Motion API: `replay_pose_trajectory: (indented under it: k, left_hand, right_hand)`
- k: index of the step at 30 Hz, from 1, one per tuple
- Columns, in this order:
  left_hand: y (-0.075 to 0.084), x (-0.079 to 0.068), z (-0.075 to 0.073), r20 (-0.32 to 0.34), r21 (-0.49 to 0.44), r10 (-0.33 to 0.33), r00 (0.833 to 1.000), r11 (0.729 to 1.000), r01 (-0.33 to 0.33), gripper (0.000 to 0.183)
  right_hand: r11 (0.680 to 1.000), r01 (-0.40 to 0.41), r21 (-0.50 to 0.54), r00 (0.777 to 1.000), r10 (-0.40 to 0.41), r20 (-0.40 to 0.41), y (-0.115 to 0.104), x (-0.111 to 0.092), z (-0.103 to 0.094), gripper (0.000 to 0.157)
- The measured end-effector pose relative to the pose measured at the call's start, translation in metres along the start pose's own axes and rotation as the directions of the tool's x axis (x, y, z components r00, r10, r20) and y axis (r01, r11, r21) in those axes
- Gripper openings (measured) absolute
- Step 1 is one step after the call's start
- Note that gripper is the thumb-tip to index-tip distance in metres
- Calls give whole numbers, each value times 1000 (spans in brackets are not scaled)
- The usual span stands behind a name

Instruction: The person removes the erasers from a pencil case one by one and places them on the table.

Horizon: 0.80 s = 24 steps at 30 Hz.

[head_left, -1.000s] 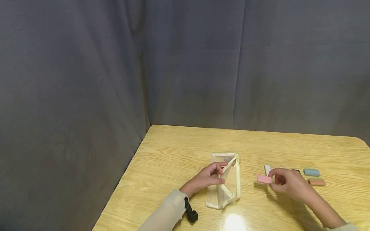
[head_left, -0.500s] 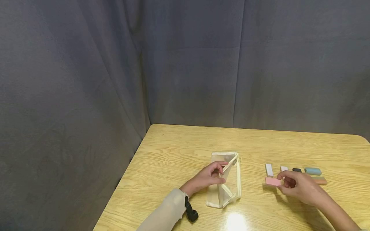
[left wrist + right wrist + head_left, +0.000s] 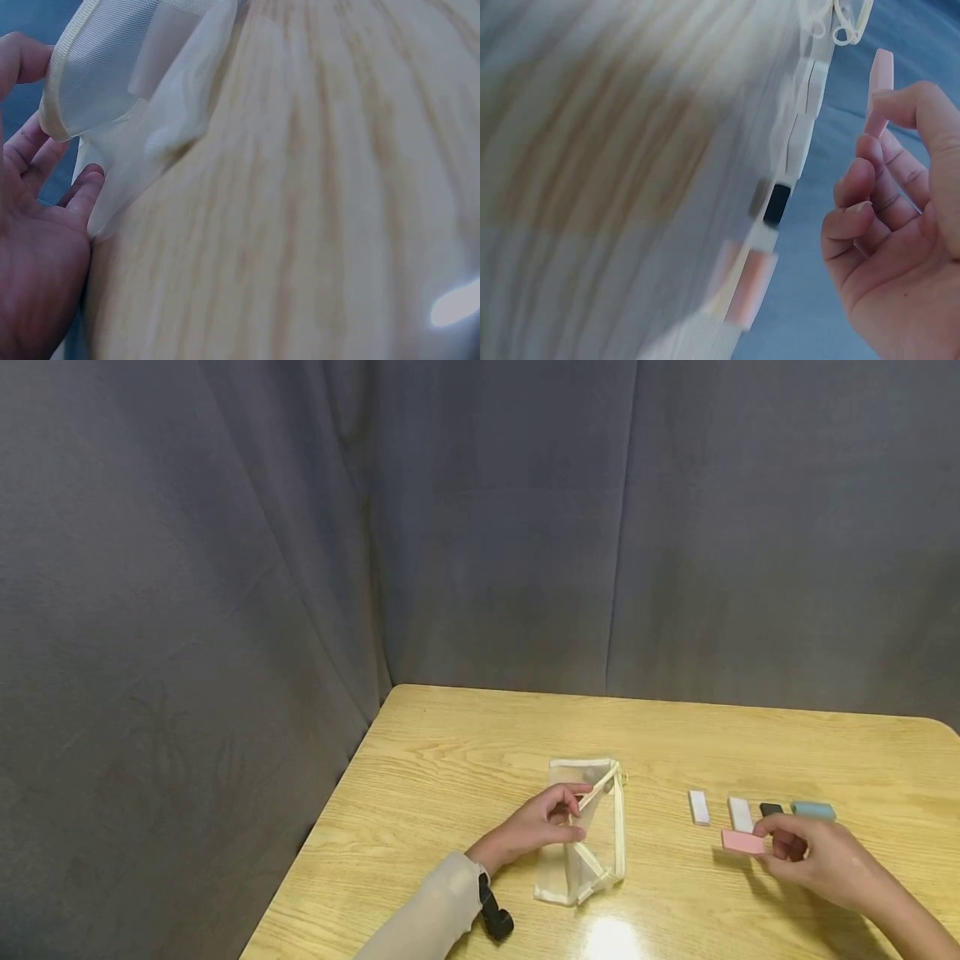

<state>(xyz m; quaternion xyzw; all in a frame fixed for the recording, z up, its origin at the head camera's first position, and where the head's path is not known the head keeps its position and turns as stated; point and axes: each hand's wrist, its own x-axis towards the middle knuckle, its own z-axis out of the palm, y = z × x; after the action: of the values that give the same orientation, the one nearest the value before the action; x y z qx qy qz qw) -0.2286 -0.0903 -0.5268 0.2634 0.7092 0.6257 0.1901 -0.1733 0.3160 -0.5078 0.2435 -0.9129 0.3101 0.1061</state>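
My left hand (image 3: 536,822) holds the open edge of a see-through mesh zip pouch (image 3: 619,827) with pale trim. In the left wrist view, fingers of the left hand (image 3: 37,225) lie at the pouch's mesh (image 3: 105,67) and rim. A pink eraser (image 3: 741,842) is pinched between the thumb and index finger of my right hand (image 3: 813,860), held just above the table. The right wrist view shows the pink eraser (image 3: 881,79) sticking out beyond the fingertips of the right hand (image 3: 900,202), the other fingers curled.
Behind the pink eraser lie two white blocks (image 3: 698,807), a black block (image 3: 770,809) and a blue cylinder-like piece (image 3: 813,811). An orange-pink block (image 3: 751,289) shows in the right wrist view. The wooden table (image 3: 480,735) backs onto a grey curtain (image 3: 487,527).
My right hand has moved right and slightly nearer with the pink eraser. The white blocks have come into view, and the orange block is now covered. The left hand keeps its place.
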Motion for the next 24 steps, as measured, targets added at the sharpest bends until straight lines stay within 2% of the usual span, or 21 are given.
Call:
replay_pose_trajectory:
  k: [13,18,24]
  left_hand:
    - [0,-1,0,14,17,-11,1000,1000,11,24]
    - [-1,-1,0,7,-4,-15,1000,1000,15,25]
    - [0,0,0,3,-2,-16,1000,1000,16,25]
  right_hand:
    - [999,-40,-32,999,40,-3,23,-27,-19,33]
    - [1000,-2,-30,999,1,-43,30,-34,-24,40]
    - [999,-35,-42,997,31,-70,40,-42,-30,42]
